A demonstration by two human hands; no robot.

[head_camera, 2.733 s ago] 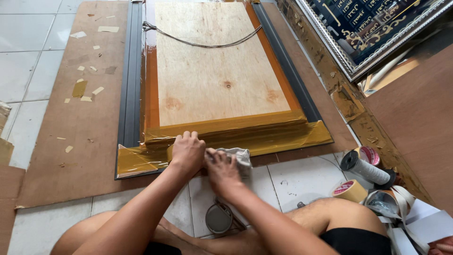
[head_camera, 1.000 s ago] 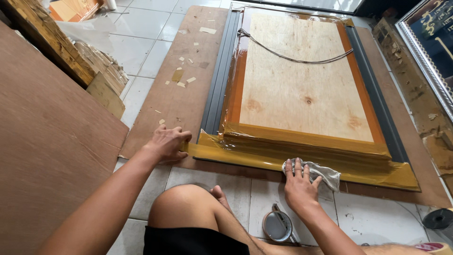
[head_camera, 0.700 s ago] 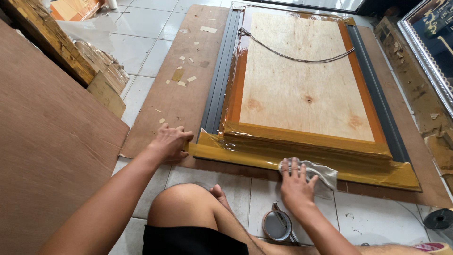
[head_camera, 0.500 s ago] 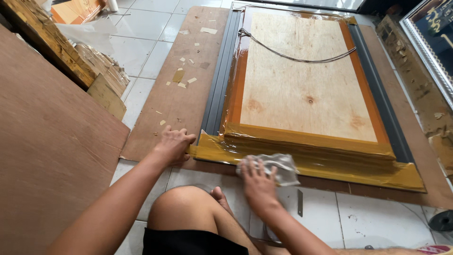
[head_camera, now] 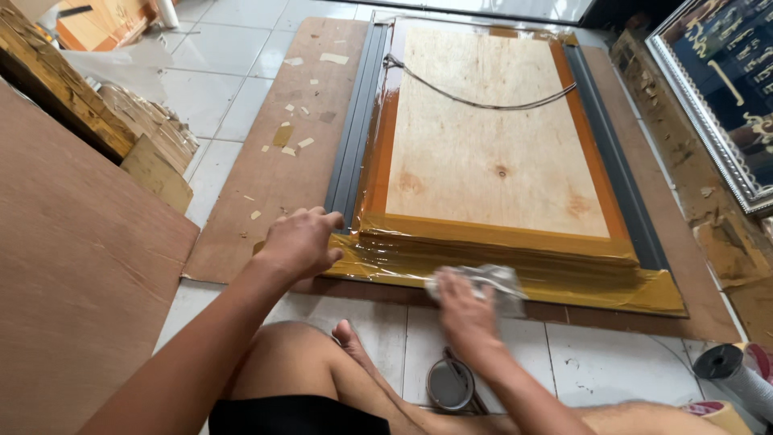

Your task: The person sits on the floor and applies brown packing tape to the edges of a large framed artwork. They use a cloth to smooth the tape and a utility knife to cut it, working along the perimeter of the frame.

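head view: one camera, looking down at the floor
frame (head_camera: 499, 161): lies back side up on a brown board (head_camera: 266, 185) on the tiled floor (head_camera: 612, 366); plywood back, hanging wire (head_camera: 475, 101) across the top, amber tape over the near edge
left hand (head_camera: 299, 243): palm down on the near left corner of the frame, fingers spread and slightly curled, pressing flat, gripping nothing
right hand (head_camera: 463, 310): on a crumpled grey rag (head_camera: 487, 280), fingers bent over it and pinning it to the taped near edge, roughly mid-width
rag: touching the tape, partly under the right hand, blurred
tin (head_camera: 449, 384): small round one on the tiles just behind the right wrist, near the bent knee
tape rolls (head_camera: 737, 374): bottom right, well apart from both hands
second frame (head_camera: 717, 72): ornate silver border, leaning at the right edge
plywood sheet (head_camera: 72, 274): large, left of the person
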